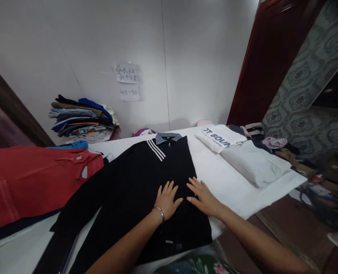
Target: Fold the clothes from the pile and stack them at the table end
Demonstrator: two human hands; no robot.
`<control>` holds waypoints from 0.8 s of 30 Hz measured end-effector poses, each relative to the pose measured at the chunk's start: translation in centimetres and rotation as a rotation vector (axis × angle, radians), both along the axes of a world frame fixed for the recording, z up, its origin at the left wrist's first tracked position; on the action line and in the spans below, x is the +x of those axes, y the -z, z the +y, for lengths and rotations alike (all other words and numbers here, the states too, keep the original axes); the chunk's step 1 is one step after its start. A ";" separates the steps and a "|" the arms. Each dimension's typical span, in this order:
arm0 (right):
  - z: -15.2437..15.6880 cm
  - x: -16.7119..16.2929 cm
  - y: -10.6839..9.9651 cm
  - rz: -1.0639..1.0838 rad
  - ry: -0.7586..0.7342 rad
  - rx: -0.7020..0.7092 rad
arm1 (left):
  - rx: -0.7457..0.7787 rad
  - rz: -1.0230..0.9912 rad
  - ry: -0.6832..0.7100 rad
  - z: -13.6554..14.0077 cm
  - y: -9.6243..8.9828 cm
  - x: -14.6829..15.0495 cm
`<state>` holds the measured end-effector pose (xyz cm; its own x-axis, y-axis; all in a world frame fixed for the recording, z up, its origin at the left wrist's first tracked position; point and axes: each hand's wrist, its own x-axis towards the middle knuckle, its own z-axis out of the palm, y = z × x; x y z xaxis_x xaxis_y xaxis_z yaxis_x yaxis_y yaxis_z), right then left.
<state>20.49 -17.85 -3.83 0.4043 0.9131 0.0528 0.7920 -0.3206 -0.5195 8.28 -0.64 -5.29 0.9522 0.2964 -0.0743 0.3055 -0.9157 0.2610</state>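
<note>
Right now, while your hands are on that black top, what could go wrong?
The bracelet on the left wrist might catch the cloth, since the left hand lies flat on the black top.

The long sleeve runs alongside the red garment, so a tug could perhaps muss both.

The pale grey bundle lies near the right side of the table, so a bump might push it off.
</note>
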 end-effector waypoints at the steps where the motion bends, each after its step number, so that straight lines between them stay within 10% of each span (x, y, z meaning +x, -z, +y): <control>1: 0.9 0.8 -0.3 -0.015 0.019 0.008 | 0.008 -0.007 -0.003 0.0 0.0 0.0; 13: 17.5 11.2 -1.0 -0.192 0.291 -0.093 | 0.023 -0.132 -0.016 -0.4 1.6 -0.6; 24: 24.6 19.7 0.0 -0.212 0.491 -0.176 | -0.012 -0.123 0.001 -0.3 2.0 -0.7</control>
